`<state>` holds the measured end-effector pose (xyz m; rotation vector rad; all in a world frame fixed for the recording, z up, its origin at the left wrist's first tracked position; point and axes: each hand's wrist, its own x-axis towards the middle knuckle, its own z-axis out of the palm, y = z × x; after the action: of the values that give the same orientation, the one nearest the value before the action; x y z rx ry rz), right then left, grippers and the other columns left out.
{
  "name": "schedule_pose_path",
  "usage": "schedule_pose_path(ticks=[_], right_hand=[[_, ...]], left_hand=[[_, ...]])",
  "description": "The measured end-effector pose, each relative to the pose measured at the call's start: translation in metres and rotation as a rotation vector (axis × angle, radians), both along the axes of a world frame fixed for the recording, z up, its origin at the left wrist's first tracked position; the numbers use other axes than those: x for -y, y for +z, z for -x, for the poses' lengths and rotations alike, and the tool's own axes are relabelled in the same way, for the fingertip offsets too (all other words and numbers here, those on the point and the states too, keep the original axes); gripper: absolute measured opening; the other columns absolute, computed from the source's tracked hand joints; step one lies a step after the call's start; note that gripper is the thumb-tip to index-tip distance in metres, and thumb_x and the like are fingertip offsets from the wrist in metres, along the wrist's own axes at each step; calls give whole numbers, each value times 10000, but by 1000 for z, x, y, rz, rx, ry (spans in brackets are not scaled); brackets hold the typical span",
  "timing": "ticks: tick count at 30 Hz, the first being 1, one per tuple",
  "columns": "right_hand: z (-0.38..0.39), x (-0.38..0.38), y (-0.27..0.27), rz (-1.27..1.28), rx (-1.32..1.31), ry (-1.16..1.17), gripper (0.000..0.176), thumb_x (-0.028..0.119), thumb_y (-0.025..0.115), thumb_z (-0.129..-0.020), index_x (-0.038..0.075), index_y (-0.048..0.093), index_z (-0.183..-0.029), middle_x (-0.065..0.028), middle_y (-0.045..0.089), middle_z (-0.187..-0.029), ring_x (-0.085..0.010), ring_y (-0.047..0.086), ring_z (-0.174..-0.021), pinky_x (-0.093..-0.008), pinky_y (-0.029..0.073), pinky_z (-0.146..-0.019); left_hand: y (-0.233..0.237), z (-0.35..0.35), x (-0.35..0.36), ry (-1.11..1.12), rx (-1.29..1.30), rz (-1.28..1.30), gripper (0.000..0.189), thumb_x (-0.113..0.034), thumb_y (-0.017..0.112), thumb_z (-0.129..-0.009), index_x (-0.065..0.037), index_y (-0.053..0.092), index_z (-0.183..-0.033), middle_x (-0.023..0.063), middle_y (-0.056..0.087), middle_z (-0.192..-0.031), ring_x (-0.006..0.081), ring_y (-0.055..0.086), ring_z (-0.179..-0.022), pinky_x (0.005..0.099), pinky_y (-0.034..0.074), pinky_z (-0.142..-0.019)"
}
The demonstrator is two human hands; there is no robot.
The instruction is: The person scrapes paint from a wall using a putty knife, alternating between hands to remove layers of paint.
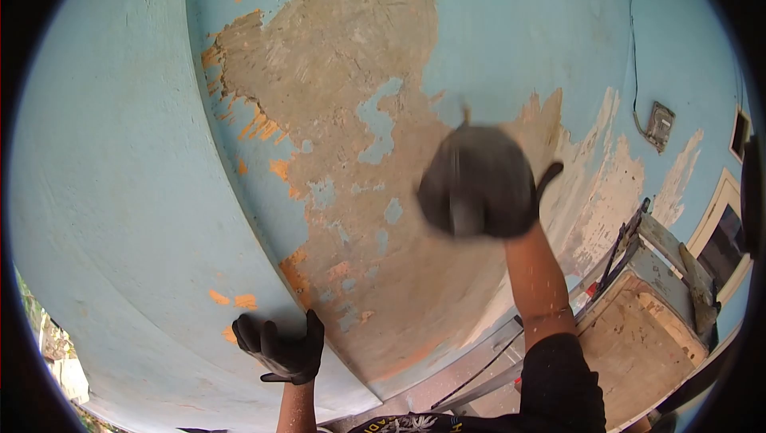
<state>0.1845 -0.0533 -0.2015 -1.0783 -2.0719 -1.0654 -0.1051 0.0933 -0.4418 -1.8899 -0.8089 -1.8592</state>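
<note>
My right hand (480, 182), in a dark glove, is raised before the wall and smeared by motion. Its fingers are wrapped round a scraper-like hand tool (467, 116); a thin tip pokes out above the fist and a greyish end shows below, but its exact kind is too blurred to tell. My left hand (283, 347), also gloved, rests against the edge of the blue wall projection (239, 218) at lower left, thumb and fingers apart, holding nothing. Between and above the hands, the light blue wall (519, 42) has a large bare grey-brown patch (359, 42) with ragged paint edges.
Orange flecks (263, 126) line the patch's left border. A worn wooden box-like piece (638, 353) stands at lower right beside a metal surface (471, 361). A wall socket box (659, 126) hangs on a dark cable (633, 42). A framed opening (722, 234) is at far right.
</note>
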Motion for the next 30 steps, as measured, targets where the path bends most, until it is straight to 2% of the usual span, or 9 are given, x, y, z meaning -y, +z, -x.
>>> schedule_pose_path(ticks=[5,11,14,16,17,19,25,28,30], right_hand=[[69,3,-31,199,14,239,329,362,719,-837,132,640,-1059,-55,652,-821,-245,664,-821,-390,522,-829],[8,-11,-6,-130,-78,107,441,397,724,-853,138,627,-1196,-91,685,-1026,-249,657,-1046,-453,402,-1084],[40,-12,-40,343,-144,389,563,458,749,-831,140,610,-1274,-105,664,-1167,-243,627,-1140,-477,372,-1126],[74,-1,-46,989,-1388,1595,576,447,734,-849,145,588,-1317,-104,620,-1271,-277,592,-1193,-477,377,-1134],[62,-4,-39,975,-1398,1609,576,447,734,-849,145,588,-1317,-104,620,-1271,-277,592,-1193,-477,377,-1134],[24,-14,-14,606,-648,1030,869,769,387,-916,8,595,-1278,-118,636,-1191,-203,564,-1167,-346,433,-1017],[31,-26,-84,734,-924,1074,974,870,271,-859,126,454,-1460,-183,483,-1459,-350,457,-1349,-526,336,-1145],[51,-38,-47,916,-805,1704,1095,944,239,-775,-1,556,-1228,-150,610,-1218,-252,509,-1233,-425,390,-1089],[45,-16,-34,877,-1110,1707,995,879,312,-836,-2,559,-1227,-160,619,-1202,-241,550,-1169,-443,446,-1030]], left_hand=[[-3,4,4,-52,-17,34,825,-219,873,-677,-86,384,-1328,275,407,-1415,480,408,-1299,638,376,-1005],[2,3,5,4,-45,45,867,-239,880,-690,-94,352,-1362,282,389,-1433,480,391,-1323,631,370,-1024],[-10,14,2,-31,-128,142,877,-241,882,-694,-99,346,-1374,286,384,-1435,471,390,-1331,622,373,-1030],[3,3,5,-18,-82,75,881,-243,884,-694,-98,347,-1378,289,382,-1437,470,389,-1335,620,371,-1034],[6,0,9,-9,-30,25,885,-245,886,-694,-97,348,-1381,291,380,-1439,468,388,-1338,617,370,-1039],[3,0,11,-19,-25,37,884,-248,890,-693,-89,356,-1379,295,378,-1441,474,383,-1340,619,368,-1042],[5,1,10,-17,-36,31,878,-258,890,-697,-108,360,-1381,293,368,-1450,471,373,-1346,620,363,-1046],[5,7,11,-63,-68,37,866,-255,884,-701,-111,362,-1377,292,366,-1452,472,367,-1350,617,357,-1050],[4,2,11,0,-49,32,856,-252,874,-705,-106,361,-1374,291,362,-1456,477,367,-1348,619,352,-1052]])
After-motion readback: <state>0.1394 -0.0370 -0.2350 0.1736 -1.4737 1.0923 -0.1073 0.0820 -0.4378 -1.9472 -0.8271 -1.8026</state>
